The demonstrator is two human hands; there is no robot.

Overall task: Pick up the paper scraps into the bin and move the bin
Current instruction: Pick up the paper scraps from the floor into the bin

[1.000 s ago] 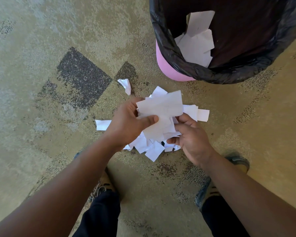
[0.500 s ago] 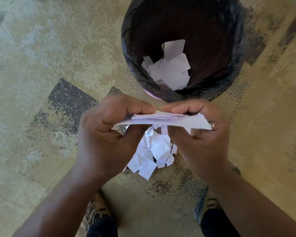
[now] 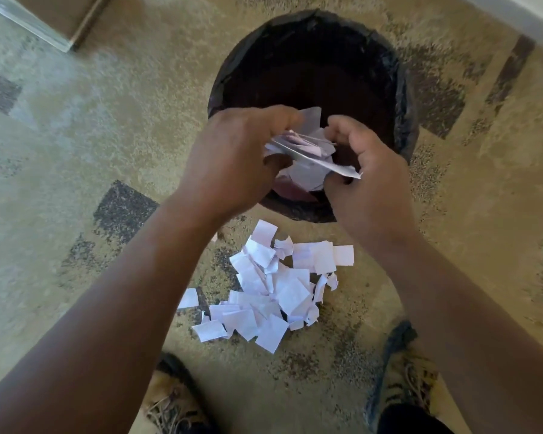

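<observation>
Both hands, left hand (image 3: 232, 158) & right hand (image 3: 362, 170), pinched a wad of paper scraps (image 3: 308, 151) directly over the bin (image 3: 402, 98) mouth at frame centre, its long axis running left-right; more loose scraps (image 3: 273, 286) lay on carpet (image 3: 76, 151) below, toward lower centre, between the arms

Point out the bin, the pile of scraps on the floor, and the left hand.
bin (image 3: 403, 98), head view, right rim of the black liner.
pile of scraps (image 3: 273, 289), head view, middle of the heap.
left hand (image 3: 232, 158), head view, back of the hand.
</observation>
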